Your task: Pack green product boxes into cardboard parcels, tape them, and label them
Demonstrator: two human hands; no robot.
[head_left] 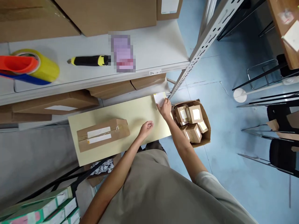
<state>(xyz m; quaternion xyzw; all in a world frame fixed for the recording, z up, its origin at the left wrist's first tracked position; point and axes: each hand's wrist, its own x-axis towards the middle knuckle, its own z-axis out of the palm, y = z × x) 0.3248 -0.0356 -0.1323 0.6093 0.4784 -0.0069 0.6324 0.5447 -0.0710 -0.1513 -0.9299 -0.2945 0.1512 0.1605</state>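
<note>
My right hand (165,109) is at the far right corner of the pale yellow table (137,109), its thumb and fingers closed on the lower edge of a white label sheet (159,98) with a small yellow mark. My left hand (145,128) hovers over the front of the table with its fingers curled together. A thin whitish bit shows at those fingertips, too small to name. To the left on the table lies a long taped cardboard box (104,141) with two white labels on top.
A carton (207,130) of small labelled boxes stands right of the table. Ahead, a white shelf (151,43) holds large boxes, tape rolls (48,70) and a black-yellow utility knife (90,60). A metal upright (198,51) rises at its right end. Green-white boxes (53,205) are lower left.
</note>
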